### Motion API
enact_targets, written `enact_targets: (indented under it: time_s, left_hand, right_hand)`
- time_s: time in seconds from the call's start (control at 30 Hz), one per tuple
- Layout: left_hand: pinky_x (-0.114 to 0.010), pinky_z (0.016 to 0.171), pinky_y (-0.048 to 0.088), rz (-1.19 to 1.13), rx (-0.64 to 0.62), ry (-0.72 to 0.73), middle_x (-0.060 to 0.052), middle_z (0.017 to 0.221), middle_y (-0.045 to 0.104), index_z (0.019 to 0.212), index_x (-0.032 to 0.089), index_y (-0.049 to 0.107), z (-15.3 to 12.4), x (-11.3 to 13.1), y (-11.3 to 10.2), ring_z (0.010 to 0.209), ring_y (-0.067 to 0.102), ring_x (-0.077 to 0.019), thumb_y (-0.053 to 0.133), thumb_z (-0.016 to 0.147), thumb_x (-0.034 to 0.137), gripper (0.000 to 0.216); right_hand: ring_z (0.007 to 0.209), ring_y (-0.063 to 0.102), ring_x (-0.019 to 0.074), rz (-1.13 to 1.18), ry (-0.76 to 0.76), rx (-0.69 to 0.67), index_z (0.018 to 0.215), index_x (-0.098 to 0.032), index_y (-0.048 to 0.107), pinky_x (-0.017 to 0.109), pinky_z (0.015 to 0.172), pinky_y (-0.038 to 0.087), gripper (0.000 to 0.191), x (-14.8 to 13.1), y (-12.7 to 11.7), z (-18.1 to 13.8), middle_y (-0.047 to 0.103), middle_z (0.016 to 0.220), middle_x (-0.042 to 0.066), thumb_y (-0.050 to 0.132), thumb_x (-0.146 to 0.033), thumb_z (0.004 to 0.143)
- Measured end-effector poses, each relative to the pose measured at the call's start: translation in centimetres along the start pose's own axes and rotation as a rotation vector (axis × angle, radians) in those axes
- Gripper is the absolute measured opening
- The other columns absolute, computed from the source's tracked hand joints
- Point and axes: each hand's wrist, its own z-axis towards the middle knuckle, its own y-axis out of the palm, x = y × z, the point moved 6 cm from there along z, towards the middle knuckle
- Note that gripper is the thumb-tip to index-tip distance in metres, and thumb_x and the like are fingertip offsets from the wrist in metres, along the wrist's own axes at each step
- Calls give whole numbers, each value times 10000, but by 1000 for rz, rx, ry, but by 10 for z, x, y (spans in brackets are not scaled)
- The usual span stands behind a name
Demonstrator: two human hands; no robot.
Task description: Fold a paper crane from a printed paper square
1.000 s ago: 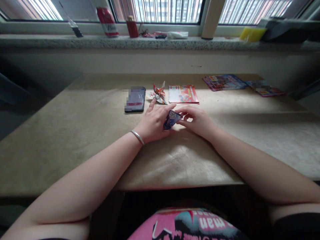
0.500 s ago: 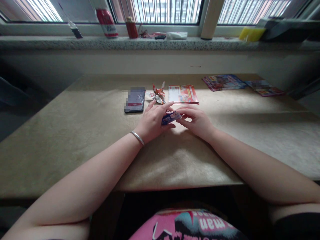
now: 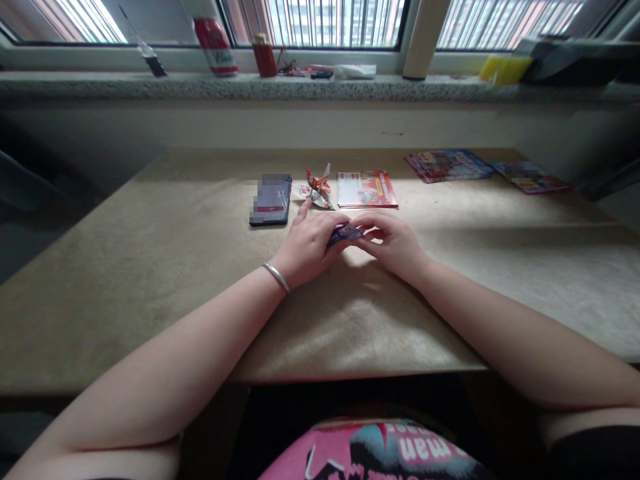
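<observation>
At a beige worktop (image 3: 175, 280), a person's left hand (image 3: 311, 241) and right hand (image 3: 397, 240) are clamped on a small, folded, blue printed paper (image 3: 345, 233) between them, one end hidden in the left; a black, rectangular phone (image 3: 275, 198) nearby is partly pixelated.

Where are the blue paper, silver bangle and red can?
blue paper (image 3: 345, 232): head view, middle of its visible printed face.
silver bangle (image 3: 277, 275): head view, upper outer face of the band.
red can (image 3: 215, 45): head view, middle of its side.
</observation>
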Motion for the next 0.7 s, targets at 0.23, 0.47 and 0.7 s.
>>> enact_targets:
  time_s: [0.23, 0.47, 0.7]
  left_hand:
    - [-495, 1166, 231, -42, 30, -24, -45, 1123, 694, 1080, 205, 603, 1, 0, -3, 1090, 620, -213, 517, 923, 422, 281]
    - [-418, 1036, 417, -172, 152, -101, -65, 1041, 700, 1023, 178, 602, 0, -5, -6, 973, 639, -207, 589, 877, 458, 316]
    - [-374, 1005, 435, -244, 166, -47, -61, 1087, 717, 1058, 185, 678, 1, -8, -9, 1028, 644, -186, 360, 993, 439, 412]
  right_hand:
    - [836, 639, 146, -37, -7, 33, 897, -229, 690, 283, 717, 564, 136, -9, -4, 0, 696, 896, 23, 667, -344, 830]
    - [807, 635, 147, -81, -31, 68, 862, -227, 689, 294, 704, 568, 146, -11, -6, 0, 692, 855, 23, 656, -368, 843]
    - [832, 642, 145, -180, -103, 146, 893, -259, 715, 261, 614, 560, 107, -20, -14, -2, 689, 924, 32, 635, -324, 863]
